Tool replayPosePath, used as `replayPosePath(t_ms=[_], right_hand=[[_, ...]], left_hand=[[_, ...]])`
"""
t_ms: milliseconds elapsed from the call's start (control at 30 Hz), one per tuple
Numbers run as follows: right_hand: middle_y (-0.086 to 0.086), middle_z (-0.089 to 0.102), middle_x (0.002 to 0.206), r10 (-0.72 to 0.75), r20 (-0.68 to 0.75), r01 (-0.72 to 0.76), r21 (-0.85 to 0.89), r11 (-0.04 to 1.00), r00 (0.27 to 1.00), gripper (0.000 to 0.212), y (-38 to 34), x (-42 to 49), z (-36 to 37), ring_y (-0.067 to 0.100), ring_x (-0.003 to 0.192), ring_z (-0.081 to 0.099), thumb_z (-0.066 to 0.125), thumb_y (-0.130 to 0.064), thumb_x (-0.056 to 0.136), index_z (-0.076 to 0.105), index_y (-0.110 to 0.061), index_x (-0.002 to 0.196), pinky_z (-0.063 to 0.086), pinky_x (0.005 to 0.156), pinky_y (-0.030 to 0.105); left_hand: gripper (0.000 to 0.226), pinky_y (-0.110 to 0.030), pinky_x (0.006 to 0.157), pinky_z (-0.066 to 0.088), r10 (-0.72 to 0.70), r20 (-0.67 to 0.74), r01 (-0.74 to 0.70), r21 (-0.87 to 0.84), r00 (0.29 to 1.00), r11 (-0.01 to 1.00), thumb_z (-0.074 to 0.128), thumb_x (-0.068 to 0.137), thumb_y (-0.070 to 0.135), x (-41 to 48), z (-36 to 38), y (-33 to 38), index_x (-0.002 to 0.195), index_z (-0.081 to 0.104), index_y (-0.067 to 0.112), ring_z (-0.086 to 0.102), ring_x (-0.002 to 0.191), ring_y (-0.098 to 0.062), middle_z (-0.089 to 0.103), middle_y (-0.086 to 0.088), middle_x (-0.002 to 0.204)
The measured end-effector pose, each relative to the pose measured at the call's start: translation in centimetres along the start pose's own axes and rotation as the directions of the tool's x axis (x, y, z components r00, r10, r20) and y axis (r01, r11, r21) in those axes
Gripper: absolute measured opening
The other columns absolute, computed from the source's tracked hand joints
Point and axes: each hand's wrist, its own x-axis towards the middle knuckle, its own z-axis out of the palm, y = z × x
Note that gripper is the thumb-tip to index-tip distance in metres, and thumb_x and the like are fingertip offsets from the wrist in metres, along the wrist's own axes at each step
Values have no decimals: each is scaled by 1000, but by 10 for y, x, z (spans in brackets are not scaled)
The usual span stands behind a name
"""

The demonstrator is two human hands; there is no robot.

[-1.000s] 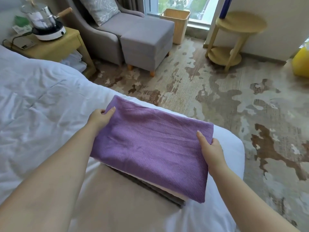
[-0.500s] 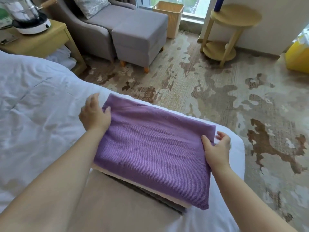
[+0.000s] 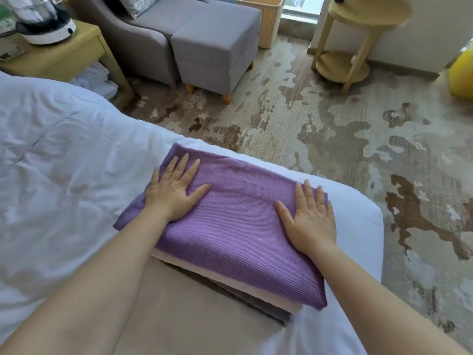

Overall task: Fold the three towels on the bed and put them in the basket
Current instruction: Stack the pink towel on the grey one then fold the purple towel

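Note:
A folded purple towel (image 3: 235,226) lies on top of a stack at the corner of the white bed (image 3: 64,162). Under it show the edges of a beige towel (image 3: 256,290) and a dark grey towel (image 3: 258,307). My left hand (image 3: 174,190) rests flat, fingers spread, on the purple towel's far left part. My right hand (image 3: 311,216) lies flat on its right part. Neither hand grips anything. A tan ribbed basket (image 3: 266,19) stands on the floor by the window, beyond the footstool.
A grey armchair (image 3: 133,37) and a grey footstool (image 3: 217,47) stand between the bed and the basket. A wooden bedside table (image 3: 64,55) with a kettle is at top left. A round wooden side table (image 3: 358,47) and a yellow bin (image 3: 460,70) are at right. Patterned carpet covers the floor.
Both hands left the towel's side edges and now lie flat on top of it with fingers spread. The view has tilted downward.

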Motion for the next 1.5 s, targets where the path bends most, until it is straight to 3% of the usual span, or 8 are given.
replayPosePath(t_ms=[233,433,567,667,767,1067,1333,1500], right_hand=[[-7,-18,159,9,-39,-10,-12,1000,999,79,0,-15,-15,16,144,-22,6,-69,87,-8,-24,151,-12,118,42],[-16,-27,153,-212,-40,215,86,973,976,77,-45,-72,-15,12,139,-34,3,-75,83,-10,-38,149,-26,110,37],[-5,-6,161,22,-120,8,245,969,993,79,-23,-88,-14,20,147,-8,45,-62,86,8,-34,150,-5,117,42],[-2,7,158,178,-51,-132,486,864,983,80,-4,-100,-14,25,144,12,56,-53,85,15,-29,150,14,114,39],[3,17,149,198,-19,-143,624,768,980,73,-2,-112,-15,26,130,38,59,-44,88,20,-28,148,30,102,33],[6,29,135,181,-106,-52,711,701,978,56,-17,-123,-29,13,99,45,57,-29,93,34,-20,143,28,94,19],[6,17,150,155,-208,-61,399,915,966,65,-11,-138,-7,32,128,34,60,-42,87,33,-24,144,29,108,45],[3,8,160,-158,-357,207,104,973,921,72,-50,-124,-10,25,147,5,33,-62,88,22,-26,150,4,117,42]], left_hand=[[77,-44,118,-10,-52,24,52,-1,998,999,-2,82,76,-4,-11,2,150,-7,39,-13,147,-11,-13,10,160],[67,-45,118,-10,245,-205,-255,-21,948,967,19,88,67,-78,-28,45,149,15,40,-4,148,-15,0,12,160],[78,-52,115,10,-274,-307,202,-246,911,948,59,84,56,-104,-22,18,149,29,26,16,145,-33,17,-8,159],[75,-50,105,32,-700,-71,527,-606,710,596,65,81,53,-112,-19,-13,142,37,20,35,128,-43,29,-18,147],[53,-39,95,42,-727,139,519,-789,673,330,59,87,49,-115,-10,-24,125,50,13,52,111,-34,51,-13,126],[30,-31,68,34,-668,-214,203,-849,713,488,56,93,32,-95,-41,-44,79,48,5,42,74,-23,47,-5,74],[42,-45,97,38,-701,-130,524,-572,701,630,63,87,27,-113,-15,-37,122,53,6,47,116,-43,46,-24,131],[50,-50,110,28,92,-447,-177,-151,890,973,50,89,45,-98,-30,9,134,52,24,38,135,-32,39,-7,149]])
